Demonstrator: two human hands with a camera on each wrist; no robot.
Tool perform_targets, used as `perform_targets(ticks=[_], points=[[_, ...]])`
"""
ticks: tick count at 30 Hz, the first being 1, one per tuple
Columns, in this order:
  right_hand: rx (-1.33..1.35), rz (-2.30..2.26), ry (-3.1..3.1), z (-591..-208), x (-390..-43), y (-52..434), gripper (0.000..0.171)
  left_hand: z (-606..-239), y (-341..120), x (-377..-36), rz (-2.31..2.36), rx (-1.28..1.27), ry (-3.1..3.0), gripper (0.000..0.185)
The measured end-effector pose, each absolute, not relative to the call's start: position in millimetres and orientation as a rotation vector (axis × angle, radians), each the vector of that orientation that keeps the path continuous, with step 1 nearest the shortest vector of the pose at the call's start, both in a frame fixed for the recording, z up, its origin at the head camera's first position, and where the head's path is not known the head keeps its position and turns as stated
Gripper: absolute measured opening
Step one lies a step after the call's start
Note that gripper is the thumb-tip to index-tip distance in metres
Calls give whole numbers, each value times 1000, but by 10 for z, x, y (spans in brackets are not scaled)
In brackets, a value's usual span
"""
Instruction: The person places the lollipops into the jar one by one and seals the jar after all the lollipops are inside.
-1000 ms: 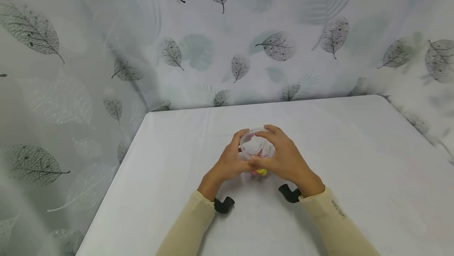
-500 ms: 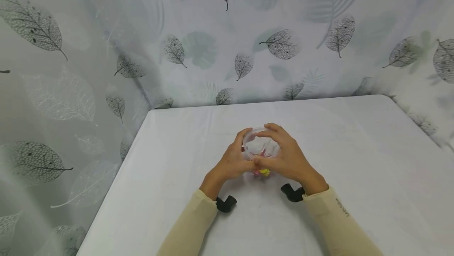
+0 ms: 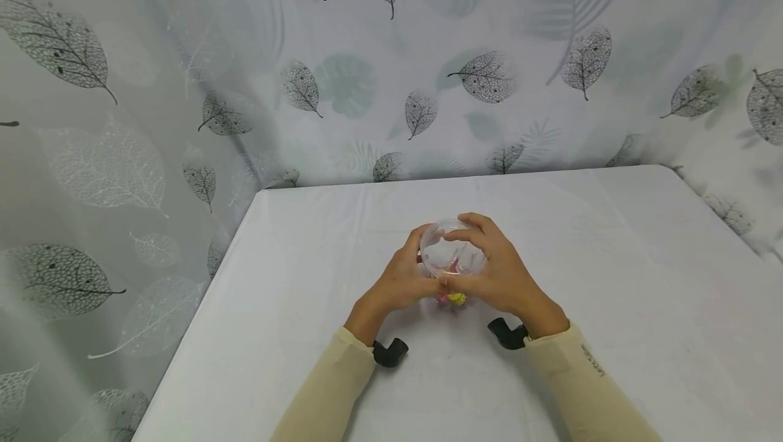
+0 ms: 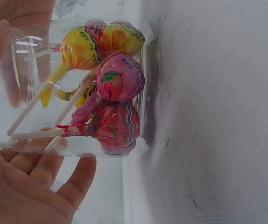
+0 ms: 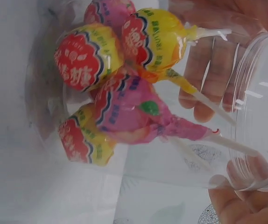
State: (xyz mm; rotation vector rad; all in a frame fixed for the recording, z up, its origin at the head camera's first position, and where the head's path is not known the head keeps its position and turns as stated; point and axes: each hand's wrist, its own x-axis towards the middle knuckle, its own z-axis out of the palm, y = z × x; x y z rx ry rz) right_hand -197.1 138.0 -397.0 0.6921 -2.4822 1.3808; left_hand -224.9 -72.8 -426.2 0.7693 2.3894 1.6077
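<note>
A clear plastic cup [image 3: 451, 255] stands on the white table [image 3: 612, 279], near the middle. Inside it are several wrapped lollipops [image 3: 453, 298] in pink, yellow and red, with white sticks pointing up. My left hand [image 3: 397, 280] grips the cup's left side, its fingers curled round the wall. My right hand [image 3: 500, 272] grips the right side and curls its fingers over the rim. The left wrist view shows the lollipops [image 4: 115, 93] through the cup wall [image 4: 78, 147], above my left palm [image 4: 26, 186]. In the right wrist view the lollipops [image 5: 124, 84] lie at the cup's bottom.
Leaf-patterned sheets [image 3: 367, 75] hang behind the table and along its left side. Black camera mounts [image 3: 389, 352] sit under both wrists. The table's left edge [image 3: 202, 313] runs close to the left sheet.
Both hands and the cup stay almost in place. My right hand's fingers have shifted slightly over the cup's rim.
</note>
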Motion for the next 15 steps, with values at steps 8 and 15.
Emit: perform_targets(ticks=[8, 15], points=[[655, 1297, -2507, -3965, -1972, 1369, 62, -4256, -712, -2250, 1609, 747, 2375, 100], [661, 1278, -2577, -3933, -1952, 1386, 64, -4251, -714, -2246, 1593, 723, 2389, 99]])
